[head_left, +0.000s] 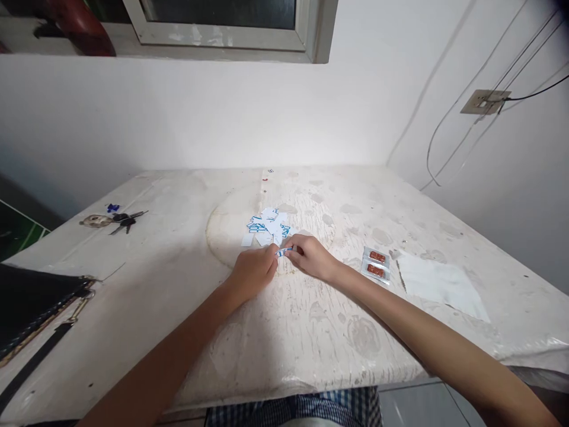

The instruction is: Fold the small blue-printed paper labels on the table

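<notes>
Between the fingertips of both hands is a small piece of white paper [281, 252] with blue marks. My left hand [254, 270] pinches its left end, and my right hand [310, 255] pinches the other end. Just beyond my fingers lies a loose pile of white paper pieces [269, 222], several of them with blue lines drawn on them. The curled fingers hide part of the held piece and the near edge of the pile.
A blister pack [376, 265] with two reddish-brown tablets and a white cloth or tissue [440, 281] lie right on the covered table [284, 332]. To the left are keys [125, 220], a small blue object [112, 208] and a black strapped bag [35, 302]. A wall [267, 112] borders the back.
</notes>
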The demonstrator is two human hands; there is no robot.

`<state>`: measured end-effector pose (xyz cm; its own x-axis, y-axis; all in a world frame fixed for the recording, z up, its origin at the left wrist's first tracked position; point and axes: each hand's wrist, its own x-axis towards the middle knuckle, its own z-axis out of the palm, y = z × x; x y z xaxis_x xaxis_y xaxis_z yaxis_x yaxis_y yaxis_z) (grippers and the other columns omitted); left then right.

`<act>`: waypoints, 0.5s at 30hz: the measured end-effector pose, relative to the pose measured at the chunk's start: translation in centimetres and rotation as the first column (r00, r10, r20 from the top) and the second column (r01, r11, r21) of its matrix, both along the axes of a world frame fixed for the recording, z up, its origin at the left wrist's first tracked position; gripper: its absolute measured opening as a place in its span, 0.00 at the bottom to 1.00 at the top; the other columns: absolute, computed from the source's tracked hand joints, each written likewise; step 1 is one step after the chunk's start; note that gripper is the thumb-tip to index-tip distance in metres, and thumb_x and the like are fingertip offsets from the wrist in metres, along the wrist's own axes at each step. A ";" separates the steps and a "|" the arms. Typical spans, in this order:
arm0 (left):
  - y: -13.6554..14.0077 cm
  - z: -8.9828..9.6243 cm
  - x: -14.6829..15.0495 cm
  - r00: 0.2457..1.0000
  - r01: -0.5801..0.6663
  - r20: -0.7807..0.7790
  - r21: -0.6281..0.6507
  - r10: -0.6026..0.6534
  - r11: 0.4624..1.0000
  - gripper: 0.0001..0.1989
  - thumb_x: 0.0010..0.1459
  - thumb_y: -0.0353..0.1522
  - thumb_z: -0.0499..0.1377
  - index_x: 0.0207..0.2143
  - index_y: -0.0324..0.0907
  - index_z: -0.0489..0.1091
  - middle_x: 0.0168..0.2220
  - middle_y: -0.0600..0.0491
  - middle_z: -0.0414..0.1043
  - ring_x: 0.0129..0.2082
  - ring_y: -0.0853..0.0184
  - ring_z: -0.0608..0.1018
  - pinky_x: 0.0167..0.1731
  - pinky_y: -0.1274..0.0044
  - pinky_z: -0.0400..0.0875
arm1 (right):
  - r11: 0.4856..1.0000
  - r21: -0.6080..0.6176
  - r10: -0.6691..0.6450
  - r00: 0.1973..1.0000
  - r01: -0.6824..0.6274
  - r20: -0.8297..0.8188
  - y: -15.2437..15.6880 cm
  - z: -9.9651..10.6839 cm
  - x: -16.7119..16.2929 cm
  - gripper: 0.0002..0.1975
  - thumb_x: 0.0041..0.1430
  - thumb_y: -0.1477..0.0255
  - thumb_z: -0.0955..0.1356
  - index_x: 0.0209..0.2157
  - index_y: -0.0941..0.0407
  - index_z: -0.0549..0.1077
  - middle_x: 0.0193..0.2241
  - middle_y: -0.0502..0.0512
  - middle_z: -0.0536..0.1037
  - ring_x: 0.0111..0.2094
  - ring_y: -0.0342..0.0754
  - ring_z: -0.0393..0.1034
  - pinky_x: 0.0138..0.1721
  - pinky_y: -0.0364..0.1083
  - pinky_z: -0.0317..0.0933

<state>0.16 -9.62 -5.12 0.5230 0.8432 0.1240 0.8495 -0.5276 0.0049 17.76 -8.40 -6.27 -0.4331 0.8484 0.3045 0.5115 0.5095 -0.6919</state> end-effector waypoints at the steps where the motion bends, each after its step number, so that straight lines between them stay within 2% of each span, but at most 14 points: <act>1: 0.0 0.0 0.0 1.000 0.000 0.000 0.005 0.000 1.000 0.14 0.62 0.34 0.38 0.37 0.41 0.61 0.26 0.53 0.69 0.24 0.67 0.71 0.23 0.77 0.56 | 1.000 -0.005 0.006 1.000 -0.006 -0.004 0.0 0.1 0.1 0.07 0.57 0.72 0.62 0.30 0.57 0.70 0.27 0.52 0.71 0.26 0.41 0.62 0.31 0.42 0.57; 3: 0.1 0.0 0.2 1.000 -0.009 -0.013 0.009 0.009 1.000 0.15 0.62 0.35 0.37 0.36 0.40 0.61 0.25 0.52 0.69 0.24 0.66 0.71 0.24 0.76 0.56 | 1.000 -0.027 -0.016 1.000 0.016 -0.019 0.3 0.2 0.3 0.09 0.57 0.69 0.61 0.33 0.57 0.70 0.28 0.52 0.72 0.25 0.41 0.62 0.30 0.42 0.57; 5: 0.1 0.0 0.2 0.999 -0.018 -0.035 0.005 0.019 1.000 0.15 0.62 0.35 0.38 0.36 0.40 0.61 0.25 0.52 0.69 0.24 0.67 0.71 0.24 0.76 0.57 | 0.995 -0.018 -0.099 0.995 0.099 -0.027 0.8 0.1 0.8 0.11 0.58 0.68 0.61 0.37 0.57 0.70 0.32 0.54 0.73 0.28 0.43 0.64 0.32 0.44 0.59; 7: 0.2 -0.1 0.3 0.998 -0.022 -0.059 0.003 0.022 1.000 0.15 0.62 0.34 0.38 0.36 0.40 0.61 0.24 0.52 0.69 0.23 0.67 0.71 0.24 0.77 0.57 | 0.984 0.055 -0.171 0.985 0.171 -0.004 1.6 -0.2 1.2 0.14 0.58 0.69 0.60 0.43 0.58 0.69 0.39 0.58 0.73 0.38 0.47 0.66 0.40 0.47 0.59; 10: 0.4 -0.3 0.3 0.996 -0.016 -0.083 0.012 0.017 1.000 0.14 0.62 0.34 0.38 0.36 0.39 0.61 0.25 0.52 0.69 0.24 0.67 0.72 0.24 0.77 0.57 | 0.973 0.156 -0.182 0.980 0.168 0.084 2.5 -1.0 1.4 0.19 0.58 0.70 0.60 0.51 0.59 0.63 0.48 0.61 0.69 0.49 0.52 0.60 0.49 0.51 0.53; 12: 0.4 -0.4 0.2 0.996 -0.008 -0.085 0.023 0.010 1.000 0.14 0.62 0.33 0.39 0.36 0.39 0.61 0.25 0.51 0.70 0.25 0.67 0.72 0.24 0.77 0.57 | 0.972 0.172 -0.186 0.974 0.163 0.130 2.7 -1.4 1.2 0.22 0.58 0.70 0.60 0.55 0.60 0.59 0.51 0.61 0.67 0.50 0.53 0.59 0.51 0.52 0.52; 15: 0.5 -0.6 0.2 0.997 0.006 -0.073 0.040 -0.003 0.999 0.14 0.62 0.33 0.39 0.36 0.39 0.61 0.25 0.50 0.70 0.24 0.66 0.72 0.23 0.77 0.57 | 0.967 0.171 -0.219 0.961 0.190 0.170 3.2 -1.7 0.8 0.22 0.58 0.69 0.60 0.55 0.59 0.58 0.50 0.60 0.68 0.50 0.53 0.60 0.51 0.52 0.51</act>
<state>0.35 -9.14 -5.71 0.5359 0.8358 0.1194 0.8443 -0.5302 -0.0782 18.57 -5.20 -7.97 -0.3159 0.8747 0.3675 0.7280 0.4718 -0.4974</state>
